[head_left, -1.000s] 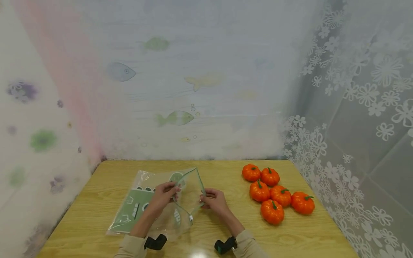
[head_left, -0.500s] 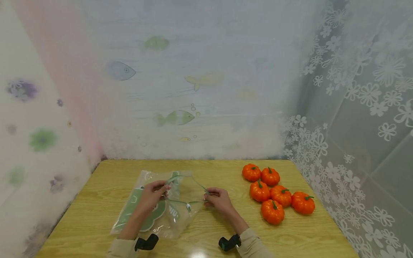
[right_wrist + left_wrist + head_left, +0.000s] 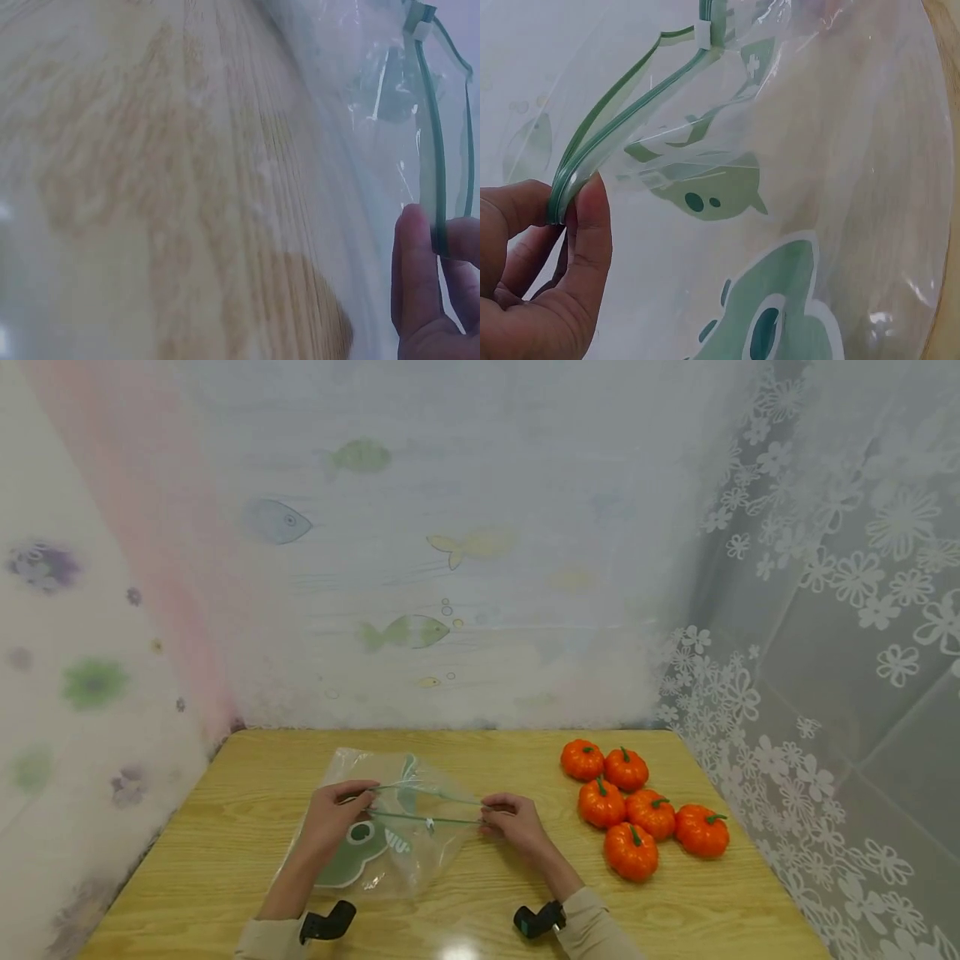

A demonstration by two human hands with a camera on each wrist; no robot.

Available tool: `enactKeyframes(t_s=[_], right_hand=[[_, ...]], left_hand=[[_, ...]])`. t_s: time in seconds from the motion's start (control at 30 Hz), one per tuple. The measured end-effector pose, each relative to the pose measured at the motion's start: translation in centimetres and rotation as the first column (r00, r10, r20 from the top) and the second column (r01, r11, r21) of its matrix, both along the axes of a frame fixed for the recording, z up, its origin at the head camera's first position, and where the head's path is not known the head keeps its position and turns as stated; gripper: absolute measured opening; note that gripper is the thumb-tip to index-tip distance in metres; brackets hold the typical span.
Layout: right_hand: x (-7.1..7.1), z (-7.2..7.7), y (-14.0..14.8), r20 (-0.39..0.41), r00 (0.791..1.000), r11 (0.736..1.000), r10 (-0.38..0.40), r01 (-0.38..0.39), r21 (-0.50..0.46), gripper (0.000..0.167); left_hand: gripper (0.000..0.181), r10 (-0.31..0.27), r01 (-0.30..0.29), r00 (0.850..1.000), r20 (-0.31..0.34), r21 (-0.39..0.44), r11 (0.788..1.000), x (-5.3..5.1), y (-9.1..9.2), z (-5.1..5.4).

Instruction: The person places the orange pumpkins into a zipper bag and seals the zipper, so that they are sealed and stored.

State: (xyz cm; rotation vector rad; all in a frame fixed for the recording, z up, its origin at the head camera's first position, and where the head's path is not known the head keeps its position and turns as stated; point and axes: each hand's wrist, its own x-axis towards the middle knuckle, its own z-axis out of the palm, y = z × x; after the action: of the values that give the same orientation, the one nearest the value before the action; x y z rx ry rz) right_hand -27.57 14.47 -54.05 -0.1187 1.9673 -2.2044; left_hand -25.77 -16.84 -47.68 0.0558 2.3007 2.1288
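Left hand point(image 3: 335, 810) and right hand point(image 3: 517, 821) pinch the slider zip bag point(image 3: 375, 853) by its green rim point(image 3: 401, 816), at nine and three o'clock; overstretching could draw it closed

Pale fish-patterned back wall point(image 3: 540, 543), white-flowered grey wall point(image 3: 806, 635) at right, wooden table point(image 3: 517, 764) with a bright reflection point(image 3: 459, 951).

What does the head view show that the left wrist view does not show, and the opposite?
Only the head view: the six orange pumpkins, the beige sleeves and the black wrist devices.

Only the left wrist view: a small white cross-like mark on the print of the clear bag, too small to make out from the head.

Both: the left hand pinching the bag's green rim, its white slider, and the wooden table.
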Motion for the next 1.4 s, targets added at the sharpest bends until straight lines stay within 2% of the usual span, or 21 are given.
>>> enactKeyframes(t_s=[0.27, 0.37, 0.57, 0.77, 0.87, 1.03, 1.17, 1.4], right_hand=[[-0.2, 1.2, -0.2, -0.024, 1.0, 0.999, -0.011, 0.012, 0.049, 0.027], [-0.3, 1.5, -0.2, -0.038, 0.999, 0.998, -0.003, 0.005, 0.061, 0.028], [-0.3, 1.7, -0.1, -0.048, 0.999, 0.998, 0.023, -0.02, 0.066, 0.032], [-0.3, 1.9, 0.0, -0.05, 0.997, 0.996, 0.06, -0.056, 0.075, 0.038], [-0.3, 2.2, -0.2, -0.054, 0.995, 0.993, 0.083, -0.079, 0.087, 0.04], [0.0, 2.7, -0.7, -0.078, 0.991, 0.989, 0.113, -0.104, 0.108, 0.041], [0.2, 3.2, -0.9, -0.101, 0.986, 0.986, 0.133, -0.121, 0.117, 0.04], [0.8, 3.9, -1.0, -0.134, 0.979, 0.979, 0.156, -0.135, 0.154, 0.041]], left_hand=[[0.034, 0.002, -0.002, 1.0, 0.029, 0.0, 1.0, 0.0, -0.4, -0.3], [0.034, -0.008, 0.008, 1.0, 0.02, 0.004, 1.0, 0.1, -0.4, -0.5], [0.034, -0.057, 0.057, 0.998, 0.012, -0.039, 0.998, 0.1, -0.2, -0.8], [0.04, -0.12, 0.122, 0.992, 0.032, -0.064, 0.991, 0.3, 0.7, -0.5], [0.042, -0.158, 0.159, 0.987, 0.025, -0.05, 0.986, 0.3, 1.2, -0.4], [0.04, -0.178, 0.178, 0.984, 0.03, 0.017, 0.984, 0.0, 2.2, -0.5], [0.037, -0.215, 0.214, 0.977, 0.009, 0.048, 0.976, 0.0, 3.0, -0.5], [0.034, -0.259, 0.26, 0.966, -0.017, 0.013, 0.966, -0.2, 3.9, -0.9]])
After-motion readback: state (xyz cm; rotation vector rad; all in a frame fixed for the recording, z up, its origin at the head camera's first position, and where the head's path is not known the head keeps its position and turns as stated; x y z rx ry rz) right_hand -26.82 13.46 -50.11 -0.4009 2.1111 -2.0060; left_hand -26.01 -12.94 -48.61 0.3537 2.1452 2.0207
